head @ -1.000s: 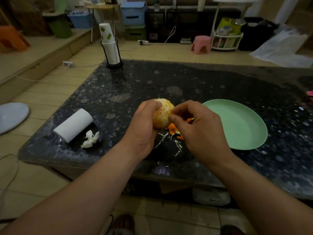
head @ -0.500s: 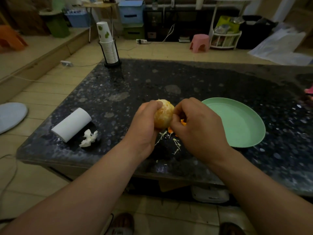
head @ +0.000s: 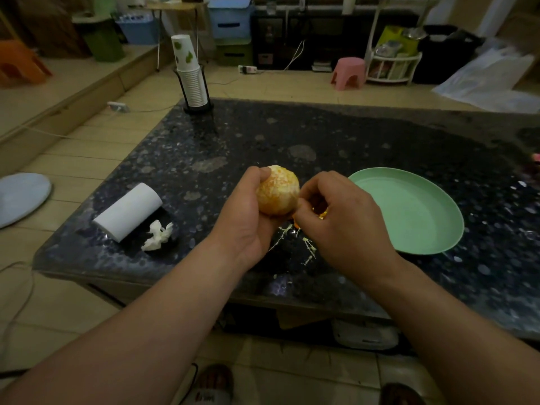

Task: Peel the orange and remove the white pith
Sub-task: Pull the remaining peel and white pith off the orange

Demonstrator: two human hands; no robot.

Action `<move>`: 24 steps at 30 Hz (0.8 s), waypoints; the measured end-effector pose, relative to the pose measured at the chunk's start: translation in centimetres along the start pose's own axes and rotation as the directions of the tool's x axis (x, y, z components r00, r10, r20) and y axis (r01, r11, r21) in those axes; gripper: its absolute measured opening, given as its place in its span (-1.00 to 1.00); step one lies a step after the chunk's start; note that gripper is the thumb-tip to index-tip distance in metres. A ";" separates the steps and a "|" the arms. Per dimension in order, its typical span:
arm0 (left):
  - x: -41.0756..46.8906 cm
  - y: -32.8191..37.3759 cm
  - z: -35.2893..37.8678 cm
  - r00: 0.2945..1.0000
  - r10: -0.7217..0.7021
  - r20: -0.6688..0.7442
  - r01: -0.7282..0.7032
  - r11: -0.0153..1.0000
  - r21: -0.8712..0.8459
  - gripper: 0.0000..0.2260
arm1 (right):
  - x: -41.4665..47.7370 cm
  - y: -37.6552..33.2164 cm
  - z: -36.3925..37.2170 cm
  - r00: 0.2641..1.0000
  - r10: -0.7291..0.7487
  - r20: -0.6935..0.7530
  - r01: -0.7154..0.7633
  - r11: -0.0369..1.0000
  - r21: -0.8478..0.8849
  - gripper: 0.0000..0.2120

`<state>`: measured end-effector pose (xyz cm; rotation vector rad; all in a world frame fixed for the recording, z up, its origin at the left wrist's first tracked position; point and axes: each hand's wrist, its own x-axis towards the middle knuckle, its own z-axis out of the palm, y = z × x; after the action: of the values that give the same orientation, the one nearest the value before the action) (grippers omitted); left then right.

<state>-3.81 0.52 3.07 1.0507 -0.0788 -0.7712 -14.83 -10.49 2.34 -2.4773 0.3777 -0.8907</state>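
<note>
Orange (head: pixel 277 190) sits gripped in left hand (head: pixel 248 223), right hand (head: pixel 344 226) pinching its side.

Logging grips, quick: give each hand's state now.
Left hand: holds the orange.
Right hand: fingers curled at the orange's side; whether they pinch anything cannot be told.

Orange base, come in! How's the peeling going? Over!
Left hand grips orange, peel off, white pith streaks showing. Right hand pinches at orange's lower side. Pith strands and peel scraps on table beneath; nothing blocking.
</note>
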 end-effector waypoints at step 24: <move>1.3 0.4 -1.1 0.986 -0.069 -0.149 0.028 0.965 -0.260 -0.63 | -0.1 2.6 2.1 0.935 0.246 0.255 -0.202 0.961 -0.187 -0.83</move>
<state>-2.13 0.67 2.42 0.8640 0.1794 -0.7191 -13.76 -11.95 -0.51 -2.5888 0.6394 -0.4280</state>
